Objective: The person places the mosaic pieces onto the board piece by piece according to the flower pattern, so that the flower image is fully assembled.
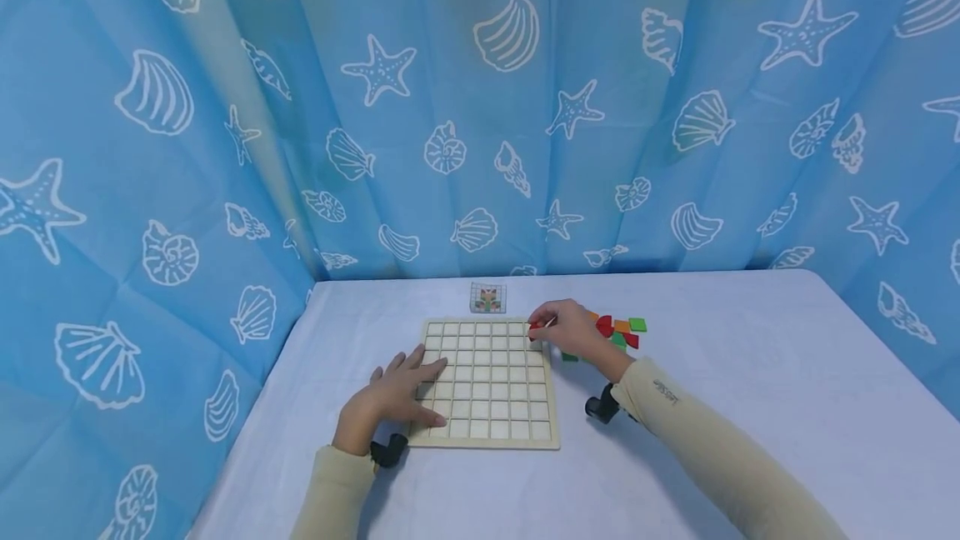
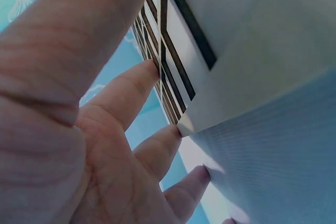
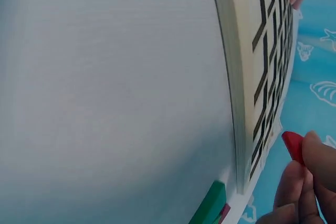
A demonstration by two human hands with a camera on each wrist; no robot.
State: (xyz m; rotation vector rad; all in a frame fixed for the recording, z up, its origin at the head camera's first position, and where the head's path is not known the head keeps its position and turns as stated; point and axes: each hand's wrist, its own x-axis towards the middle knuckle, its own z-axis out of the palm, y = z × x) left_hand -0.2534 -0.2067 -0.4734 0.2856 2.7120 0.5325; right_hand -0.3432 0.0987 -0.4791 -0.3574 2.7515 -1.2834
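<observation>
A pale wooden grid board [image 1: 480, 443] with square cells lies on the table. My left hand [image 1: 401, 390] rests on its left edge, fingers spread and fairly straight; in the left wrist view the fingertips [image 2: 152, 69] touch the board's side [image 2: 210, 108]. Over the board's far right corner, my right hand [image 1: 572, 330] pinches a small red piece [image 3: 294, 145] between thumb and fingers. Partly hidden behind that hand is a loose pile of flat pieces, among them a red piece [image 1: 604, 326], a green piece [image 1: 637, 324] and an orange piece [image 1: 622, 327].
Behind the board stands a small picture card [image 1: 488, 298] with a coloured pattern on a grid. A white cloth covers the table [image 1: 750, 357]. A blue curtain [image 1: 465, 107] with shell and starfish prints hangs along the back and sides.
</observation>
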